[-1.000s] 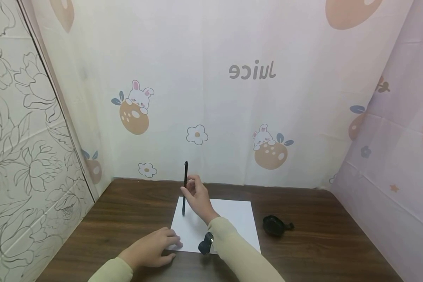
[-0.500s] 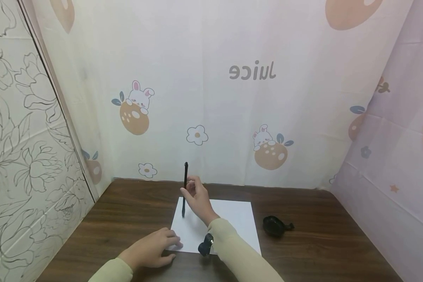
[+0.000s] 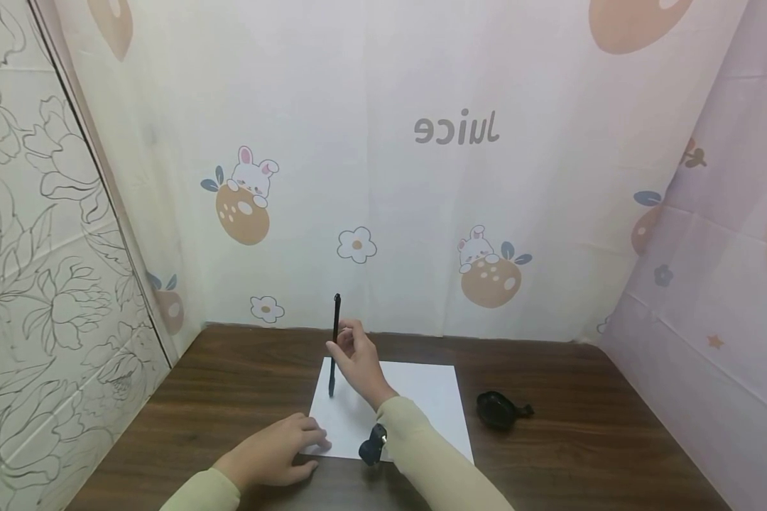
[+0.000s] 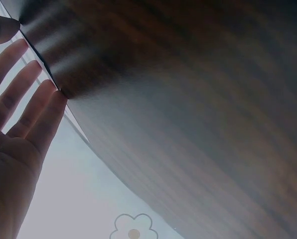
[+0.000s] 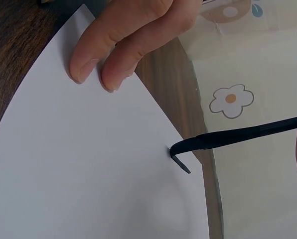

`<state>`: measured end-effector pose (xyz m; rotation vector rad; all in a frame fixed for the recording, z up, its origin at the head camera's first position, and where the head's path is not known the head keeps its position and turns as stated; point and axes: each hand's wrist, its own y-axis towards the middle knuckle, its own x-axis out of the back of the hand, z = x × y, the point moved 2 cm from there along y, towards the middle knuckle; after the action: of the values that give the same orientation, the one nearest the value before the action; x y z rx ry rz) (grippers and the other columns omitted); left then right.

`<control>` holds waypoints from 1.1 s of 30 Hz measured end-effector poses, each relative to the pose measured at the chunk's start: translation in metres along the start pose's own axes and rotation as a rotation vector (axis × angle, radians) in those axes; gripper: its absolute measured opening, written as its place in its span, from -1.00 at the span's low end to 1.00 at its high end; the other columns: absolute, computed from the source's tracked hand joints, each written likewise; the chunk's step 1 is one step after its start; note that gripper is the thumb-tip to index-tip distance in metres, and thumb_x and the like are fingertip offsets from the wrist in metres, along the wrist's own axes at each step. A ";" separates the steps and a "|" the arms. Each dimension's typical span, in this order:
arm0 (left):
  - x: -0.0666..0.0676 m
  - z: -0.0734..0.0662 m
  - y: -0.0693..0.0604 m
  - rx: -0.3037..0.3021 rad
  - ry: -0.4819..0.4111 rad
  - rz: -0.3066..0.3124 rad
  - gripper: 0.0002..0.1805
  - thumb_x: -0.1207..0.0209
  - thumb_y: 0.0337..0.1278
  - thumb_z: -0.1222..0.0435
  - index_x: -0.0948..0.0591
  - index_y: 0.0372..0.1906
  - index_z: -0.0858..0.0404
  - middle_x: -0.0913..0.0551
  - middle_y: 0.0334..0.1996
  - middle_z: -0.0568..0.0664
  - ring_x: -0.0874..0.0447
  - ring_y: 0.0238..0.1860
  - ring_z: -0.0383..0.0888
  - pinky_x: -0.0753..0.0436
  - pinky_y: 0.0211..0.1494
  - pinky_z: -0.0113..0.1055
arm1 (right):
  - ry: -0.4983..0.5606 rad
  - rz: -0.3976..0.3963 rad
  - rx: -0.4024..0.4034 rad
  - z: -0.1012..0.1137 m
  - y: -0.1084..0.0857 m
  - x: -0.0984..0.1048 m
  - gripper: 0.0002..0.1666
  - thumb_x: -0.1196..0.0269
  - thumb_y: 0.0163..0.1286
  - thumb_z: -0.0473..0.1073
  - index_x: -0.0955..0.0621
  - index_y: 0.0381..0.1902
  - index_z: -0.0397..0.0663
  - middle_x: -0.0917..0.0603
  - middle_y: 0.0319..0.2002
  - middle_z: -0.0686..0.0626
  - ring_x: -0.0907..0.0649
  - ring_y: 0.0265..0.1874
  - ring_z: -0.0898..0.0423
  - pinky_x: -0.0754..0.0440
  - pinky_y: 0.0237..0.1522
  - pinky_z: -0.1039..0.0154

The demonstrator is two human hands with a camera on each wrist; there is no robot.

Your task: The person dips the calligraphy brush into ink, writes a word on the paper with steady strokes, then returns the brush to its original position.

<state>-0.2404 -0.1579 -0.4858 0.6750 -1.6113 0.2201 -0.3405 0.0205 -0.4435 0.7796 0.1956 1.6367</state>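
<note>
A slim black ink brush (image 3: 336, 319) stands nearly upright in my right hand (image 3: 361, 365), pinched between thumb and fingers. Its dark, bent tip (image 5: 186, 145) touches a white sheet of paper (image 3: 415, 397) near the far left corner. Beside that tip, in the right wrist view, a short dark stroke (image 5: 181, 164) shows on the sheet. My left hand (image 3: 278, 448) lies at the near left corner of the paper, fingers extended and fingertips resting on it. In the left wrist view its spread fingers (image 4: 46, 117) appear at the left.
A small black dish with a short handle (image 3: 497, 410) sits right of the paper on the dark wood table (image 3: 562, 440). A patterned curtain (image 3: 396, 191) hangs behind the table, with more cloth at both sides. A black wrist camera (image 3: 372, 446) hangs under my right wrist.
The brush tip has slid slightly toward me along the paper, with the right hand dropping a little. My left hand and the dish have stayed in place.
</note>
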 end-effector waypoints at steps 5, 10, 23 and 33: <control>0.000 0.000 0.000 0.012 -0.004 0.006 -0.75 -0.34 0.13 0.21 -0.72 -0.06 0.08 -0.63 -0.15 -0.22 -0.51 -0.17 -0.33 -0.59 -0.08 -0.39 | 0.013 0.001 -0.009 0.001 0.000 0.000 -0.58 -0.24 0.48 -0.16 -0.36 0.19 0.10 -0.55 -0.20 0.05 -0.62 -0.23 0.16 -0.64 -0.13 0.24; -0.001 0.001 0.000 0.019 -0.005 0.009 -0.75 -0.33 0.14 0.21 -0.72 -0.05 0.09 -0.63 -0.14 -0.22 -0.52 -0.14 -0.32 -0.60 -0.06 -0.37 | 0.022 -0.002 -0.005 0.001 -0.001 -0.001 -0.60 -0.24 0.48 -0.16 -0.37 0.18 0.09 -0.56 -0.21 0.04 -0.63 -0.25 0.16 -0.64 -0.15 0.25; -0.001 0.001 0.000 0.016 -0.023 0.022 -0.76 -0.32 0.16 0.21 -0.72 -0.05 0.08 -0.63 -0.13 -0.22 -0.53 -0.13 -0.31 -0.60 -0.05 -0.35 | 0.052 0.006 -0.016 0.001 -0.004 -0.002 -0.59 -0.25 0.47 -0.15 -0.37 0.17 0.14 -0.54 -0.22 0.07 -0.62 -0.26 0.17 -0.64 -0.15 0.25; 0.001 0.000 0.000 0.014 -0.013 0.010 -0.76 -0.33 0.15 0.21 -0.72 -0.06 0.08 -0.63 -0.14 -0.21 -0.53 -0.14 -0.30 -0.60 -0.06 -0.36 | 0.081 0.002 -0.019 0.001 -0.006 -0.002 -0.62 -0.25 0.47 -0.13 -0.38 0.15 0.17 -0.54 -0.24 0.06 -0.62 -0.26 0.17 -0.62 -0.15 0.25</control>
<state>-0.2401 -0.1581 -0.4853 0.6803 -1.6273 0.2353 -0.3356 0.0196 -0.4470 0.7003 0.2365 1.6709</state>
